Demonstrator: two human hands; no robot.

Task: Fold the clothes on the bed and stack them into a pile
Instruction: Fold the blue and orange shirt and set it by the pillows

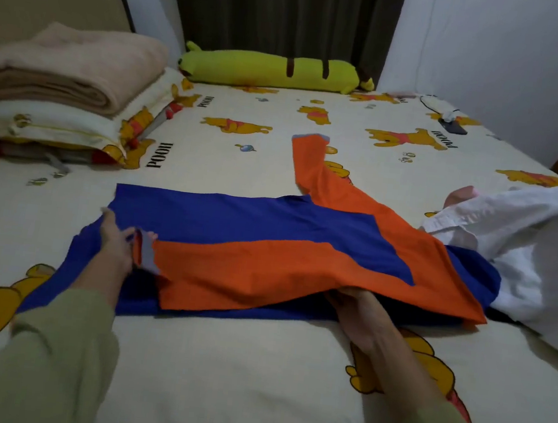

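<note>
I see the blue and orange shirt (267, 244) spread mid-bed, its far sleeve pointing away. My left hand (114, 245) pinches the near sleeve's grey cuff at the shirt's left edge; my right hand (358, 297) is tucked under the near hem, fingers hidden, grip unclear. White shirt (514, 250) overlaps its right edge; bare sheet (219, 377) lies near

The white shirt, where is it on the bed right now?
In the head view the white shirt lies crumpled at the bed's right edge, overlapping the right end of the blue and orange shirt.
</note>
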